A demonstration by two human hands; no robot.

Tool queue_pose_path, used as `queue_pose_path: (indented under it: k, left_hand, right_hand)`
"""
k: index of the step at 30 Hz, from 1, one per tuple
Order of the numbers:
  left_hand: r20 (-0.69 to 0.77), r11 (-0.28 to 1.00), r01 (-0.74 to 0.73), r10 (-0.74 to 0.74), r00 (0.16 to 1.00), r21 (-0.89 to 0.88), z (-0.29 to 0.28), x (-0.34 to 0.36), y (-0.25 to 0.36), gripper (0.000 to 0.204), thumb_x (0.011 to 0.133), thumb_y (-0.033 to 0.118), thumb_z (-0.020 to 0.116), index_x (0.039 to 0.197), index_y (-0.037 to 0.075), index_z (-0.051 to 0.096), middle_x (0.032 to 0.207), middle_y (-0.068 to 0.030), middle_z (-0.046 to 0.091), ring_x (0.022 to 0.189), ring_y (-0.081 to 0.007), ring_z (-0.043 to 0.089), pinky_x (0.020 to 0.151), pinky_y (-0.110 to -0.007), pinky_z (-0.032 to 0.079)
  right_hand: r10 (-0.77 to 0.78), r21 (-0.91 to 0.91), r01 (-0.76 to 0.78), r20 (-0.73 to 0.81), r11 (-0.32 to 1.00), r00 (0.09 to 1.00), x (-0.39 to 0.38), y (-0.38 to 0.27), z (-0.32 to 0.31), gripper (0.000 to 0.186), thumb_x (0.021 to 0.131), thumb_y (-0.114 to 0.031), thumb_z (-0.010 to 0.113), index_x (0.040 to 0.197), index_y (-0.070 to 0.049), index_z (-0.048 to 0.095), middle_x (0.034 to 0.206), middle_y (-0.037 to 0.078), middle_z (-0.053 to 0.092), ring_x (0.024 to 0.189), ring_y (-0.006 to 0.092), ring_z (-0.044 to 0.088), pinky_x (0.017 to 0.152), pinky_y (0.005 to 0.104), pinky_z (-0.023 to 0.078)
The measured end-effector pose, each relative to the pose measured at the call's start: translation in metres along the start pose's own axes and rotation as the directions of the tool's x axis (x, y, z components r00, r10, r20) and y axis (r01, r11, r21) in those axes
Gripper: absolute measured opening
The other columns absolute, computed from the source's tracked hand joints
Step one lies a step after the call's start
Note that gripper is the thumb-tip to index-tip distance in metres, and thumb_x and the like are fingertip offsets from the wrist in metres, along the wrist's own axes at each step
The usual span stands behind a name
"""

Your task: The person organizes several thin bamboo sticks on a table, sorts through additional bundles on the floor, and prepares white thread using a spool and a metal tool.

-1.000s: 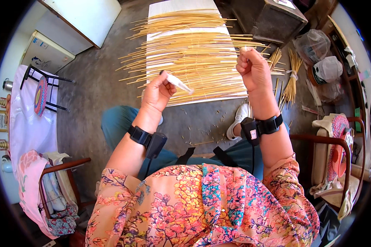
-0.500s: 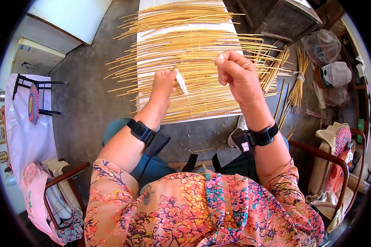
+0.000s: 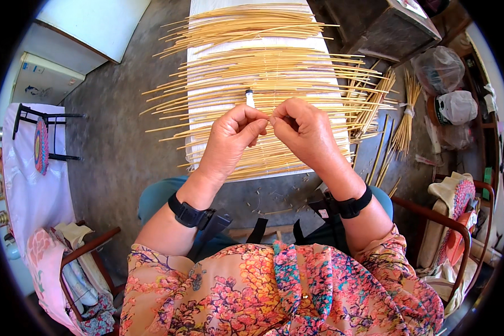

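Note:
Over the table, my left hand (image 3: 232, 131) and my right hand (image 3: 302, 129) meet, thumbs and fingertips pinched together almost touching. Whatever lies between the fingertips is too small to make out. Just beyond my left fingers shows a small white tube (image 3: 250, 99) with a dark cap. Its lower part is hidden by the hand, so I cannot tell whether it is held or lying down. Beneath both hands, long thin straw-coloured stalks (image 3: 218, 92) lie crosswise in rows, with faint lines of thread across them.
More loose stalks (image 3: 252, 25) lie at the table's far end, their tips jutting past the white table (image 3: 199, 51). On the floor to the right are a tied stalk bundle (image 3: 407, 112) and plastic bags (image 3: 439, 70). Chairs with curved wooden arms (image 3: 439, 215) flank me.
My hands have come together from apart, the right one lowering and moving left. The white tube, earlier pointing down from my left hand, now shows its dark cap beyond the fingers.

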State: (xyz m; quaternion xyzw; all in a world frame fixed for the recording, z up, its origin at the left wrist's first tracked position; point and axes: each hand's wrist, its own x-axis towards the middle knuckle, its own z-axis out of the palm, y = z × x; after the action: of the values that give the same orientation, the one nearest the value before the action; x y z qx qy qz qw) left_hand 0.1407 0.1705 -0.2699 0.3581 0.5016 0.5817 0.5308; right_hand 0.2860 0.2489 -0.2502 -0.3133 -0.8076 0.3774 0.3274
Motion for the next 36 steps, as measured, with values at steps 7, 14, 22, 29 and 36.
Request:
queue_pose_path:
  k: [7, 14, 22, 29, 36]
  left_hand:
    - [-0.068, 1.000, -0.012, 0.012, 0.998, -0.009, 0.002, 0.002, 0.000, 0.004, 0.085, 0.008, 0.060, 0.087, 0.004, 0.061, 0.069, 0.0029, 0.056, 0.060, -0.0023, 0.046, 0.053, -0.016, 0.037]
    - [-0.136, 0.977, 0.036, -0.065, 0.989, -0.210, -0.002, 0.004, -0.001, 0.004, 0.083, 0.009, 0.060, 0.084, 0.006, 0.062, 0.060, 0.0045, 0.050, 0.053, -0.0021, 0.040, 0.046, -0.016, 0.029]
    - [-0.140, 0.990, 0.008, -0.027, 0.990, -0.137, 0.006, 0.007, 0.001, 0.005, 0.083, 0.009, 0.060, 0.084, 0.005, 0.062, 0.058, 0.0049, 0.048, 0.051, -0.0021, 0.037, 0.046, -0.017, 0.028]
    - [-0.059, 0.982, 0.094, -0.105, 0.993, -0.163, 0.008, 0.012, -0.004, 0.006, 0.085, 0.010, 0.059, 0.085, 0.004, 0.061, 0.059, 0.0043, 0.048, 0.050, -0.0022, 0.038, 0.045, -0.016, 0.028]
    - [-0.025, 0.970, 0.156, -0.163, 0.986, -0.187, 0.015, 0.009, 0.003, 0.005, 0.085, 0.009, 0.058, 0.087, 0.005, 0.060, 0.060, 0.0045, 0.047, 0.050, -0.0023, 0.037, 0.043, -0.016, 0.026]
  right_hand:
    - [0.243, 0.324, -0.229, -0.003, 0.918, 0.970, 0.002, 0.006, 0.003, 0.005, 0.082, -0.006, 0.061, 0.079, -0.002, 0.060, 0.066, -0.004, 0.053, 0.059, 0.0039, 0.046, 0.052, 0.0185, 0.038]
    - [0.379, 0.605, -0.345, 0.076, 0.718, 0.922, 0.004, 0.008, 0.000, 0.012, 0.082, -0.009, 0.064, 0.092, -0.002, 0.065, 0.070, -0.001, 0.056, 0.061, 0.0053, 0.048, 0.056, 0.0191, 0.042]
    - [0.392, 0.630, -0.409, 0.176, 0.660, 0.903, 0.003, 0.014, 0.001, 0.012, 0.081, -0.007, 0.065, 0.092, -0.001, 0.065, 0.069, -0.001, 0.057, 0.061, 0.0054, 0.049, 0.055, 0.0190, 0.041]
    - [0.211, 0.472, -0.182, -0.010, 0.863, 0.977, -0.001, 0.021, 0.011, 0.010, 0.077, -0.006, 0.067, 0.085, -0.001, 0.064, 0.070, 0.004, 0.056, 0.059, 0.0113, 0.051, 0.052, 0.0248, 0.041]
    - [-0.101, -0.077, 0.092, -0.128, 0.993, 0.987, 0.004, 0.001, -0.004, 0.010, 0.073, -0.004, 0.064, 0.071, -0.002, 0.055, 0.067, 0.012, 0.051, 0.061, 0.0310, 0.055, 0.052, 0.0356, 0.043]
